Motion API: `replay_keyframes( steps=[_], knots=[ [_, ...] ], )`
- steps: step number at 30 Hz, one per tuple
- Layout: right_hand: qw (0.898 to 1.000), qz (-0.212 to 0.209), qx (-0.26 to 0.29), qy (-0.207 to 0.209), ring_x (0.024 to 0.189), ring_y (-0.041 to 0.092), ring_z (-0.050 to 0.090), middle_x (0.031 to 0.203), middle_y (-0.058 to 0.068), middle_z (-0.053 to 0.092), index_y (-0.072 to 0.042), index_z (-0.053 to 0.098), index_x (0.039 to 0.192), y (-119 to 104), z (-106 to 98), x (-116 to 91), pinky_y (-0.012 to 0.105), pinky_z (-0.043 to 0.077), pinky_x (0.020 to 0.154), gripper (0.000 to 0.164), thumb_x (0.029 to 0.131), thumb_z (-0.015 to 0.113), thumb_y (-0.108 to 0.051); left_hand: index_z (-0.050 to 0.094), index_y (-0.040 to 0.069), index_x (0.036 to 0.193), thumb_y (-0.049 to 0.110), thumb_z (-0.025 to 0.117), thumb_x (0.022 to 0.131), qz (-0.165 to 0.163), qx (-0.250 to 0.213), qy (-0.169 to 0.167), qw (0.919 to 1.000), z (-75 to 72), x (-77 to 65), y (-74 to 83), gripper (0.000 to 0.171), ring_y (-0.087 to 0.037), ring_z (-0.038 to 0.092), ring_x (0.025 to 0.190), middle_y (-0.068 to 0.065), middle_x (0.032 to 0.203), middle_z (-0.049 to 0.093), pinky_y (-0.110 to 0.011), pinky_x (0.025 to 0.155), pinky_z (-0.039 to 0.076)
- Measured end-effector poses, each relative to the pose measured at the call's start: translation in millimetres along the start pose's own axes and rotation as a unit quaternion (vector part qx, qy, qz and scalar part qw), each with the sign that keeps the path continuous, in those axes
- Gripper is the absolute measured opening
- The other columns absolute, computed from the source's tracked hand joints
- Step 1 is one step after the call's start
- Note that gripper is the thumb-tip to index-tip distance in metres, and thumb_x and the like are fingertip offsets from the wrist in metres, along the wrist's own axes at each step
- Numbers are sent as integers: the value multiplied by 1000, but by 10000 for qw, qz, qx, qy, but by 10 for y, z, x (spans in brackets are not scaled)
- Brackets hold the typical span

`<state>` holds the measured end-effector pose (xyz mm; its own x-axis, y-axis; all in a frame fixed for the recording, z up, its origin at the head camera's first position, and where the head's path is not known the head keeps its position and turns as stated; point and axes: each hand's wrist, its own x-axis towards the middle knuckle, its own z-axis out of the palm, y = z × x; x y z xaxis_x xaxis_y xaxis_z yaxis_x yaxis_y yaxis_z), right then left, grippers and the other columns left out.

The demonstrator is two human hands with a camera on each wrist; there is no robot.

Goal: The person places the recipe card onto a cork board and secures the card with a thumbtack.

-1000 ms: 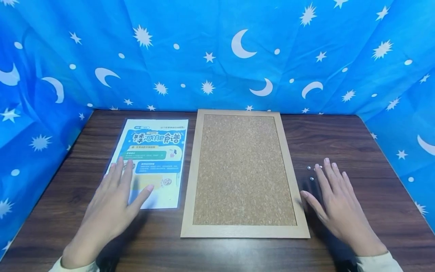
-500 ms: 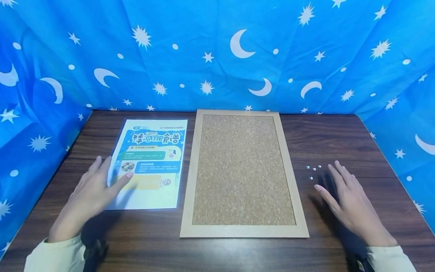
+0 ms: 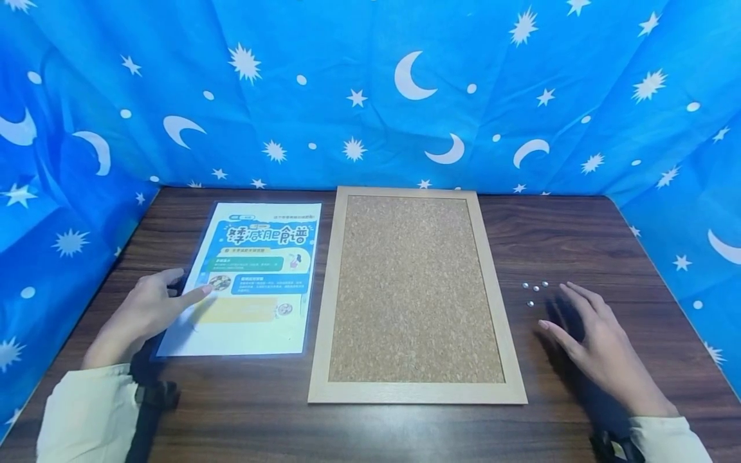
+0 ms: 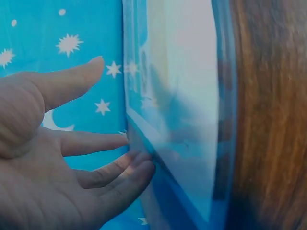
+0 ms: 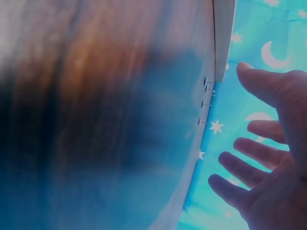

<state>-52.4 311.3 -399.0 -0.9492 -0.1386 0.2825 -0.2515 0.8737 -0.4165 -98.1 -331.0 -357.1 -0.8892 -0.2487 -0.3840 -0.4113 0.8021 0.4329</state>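
Cork set in a pale wooden frame (image 3: 417, 393) makes up the corkboard (image 3: 417, 289), which lies flat on the dark wood-grained surface (image 3: 417, 437) between the two hands. That middle place probably serves reach, since either hand could get to it without crossing the other. To the corkboard's left, apart from its frame, lies the printed poster (image 3: 260, 283), face up with its title at the far end, likely so that it reads upright for the person. Its clear margin suggests a laminate, which would keep the sheet stiff and flat. The left hand (image 3: 147, 305) is at the poster's edge on the side away from the corkboard, thumb over the printed side and well apart from the fingers; whether the fingertips touch the rim cannot be told. The pose seems to straddle that edge.

To the corkboard's right, four thumbtacks (image 3: 530, 303) sit in a loose cluster, heads down and pins up, perhaps because a flat head makes the steadiest base. The right hand (image 3: 604, 354) hovers beside them, farther from the corkboard than they are, thumb and fingers apart with nothing between. Blue cloth (image 3: 347, 103) hangs just beyond the corkboard's far edge, apparently as a backdrop.
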Motion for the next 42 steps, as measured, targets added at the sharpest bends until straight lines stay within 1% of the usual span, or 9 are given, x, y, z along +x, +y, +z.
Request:
replay_keyframes(
  steps=[6,8,12,14,21,30,34,37,42],
  knots=[
    [9998,-78,107,115,122,55,46,135,35,48,9,50,141,38,9,28,71,39,94,70,85,83,-18,8,-12,155,69,61,89,-306,-117,-55,9994,-13,97,-64,117,-62,33,124,-46,149,21,-76,99,36],
    [9998,-60,142,121,120,55,48,133,35,49,9,51,140,45,10,36,71,40,92,68,85,83,-16,12,-14,154,67,65,87,-400,-31,-52,9992,-11,125,-68,118,-60,36,121,-45,146,25,-75,98,39],
    [9997,-8,207,121,118,55,49,130,35,51,9,52,138,55,11,49,70,40,90,65,85,83,-13,20,-17,150,59,76,83,-424,245,17,9988,11,169,-59,116,-58,43,112,-45,137,34,-72,93,45],
    [9997,34,241,101,118,55,49,130,35,51,9,52,138,63,14,54,71,40,90,65,86,82,-14,22,-18,149,56,79,82,-413,348,38,9985,20,183,-49,115,-57,44,110,-45,135,35,-72,91,46],
    [9996,152,251,36,117,57,48,131,37,49,9,51,139,92,29,54,73,39,89,65,88,81,-16,24,-19,148,54,79,83,-471,301,17,9984,16,191,-48,112,-56,45,109,-45,134,36,-71,93,45],
    [9996,135,246,-18,117,57,48,132,36,49,9,51,139,75,36,52,73,39,89,64,88,80,-16,34,-16,141,51,80,83,-680,122,49,9976,25,172,-74,100,-51,50,101,-40,124,45,-63,84,51],
    [9997,104,238,18,117,55,49,130,35,50,10,52,138,64,29,52,72,41,88,63,87,81,-14,40,-15,135,45,80,86,-562,101,196,9982,20,159,-101,87,-49,50,99,-37,118,49,-59,79,51],
    [9996,106,243,18,117,55,49,130,34,50,9,52,138,66,20,49,71,41,89,62,88,81,-14,41,-15,135,37,77,90,-416,73,242,9988,9,147,-144,78,-49,49,99,-36,117,50,-60,80,50],
    [9997,140,182,-57,118,56,48,131,35,50,10,50,139,80,25,37,73,40,89,64,89,80,-16,32,-15,141,24,67,99,-174,-228,42,9996,-1,138,-243,68,-50,52,100,-37,119,49,-65,85,50]
  ],
)
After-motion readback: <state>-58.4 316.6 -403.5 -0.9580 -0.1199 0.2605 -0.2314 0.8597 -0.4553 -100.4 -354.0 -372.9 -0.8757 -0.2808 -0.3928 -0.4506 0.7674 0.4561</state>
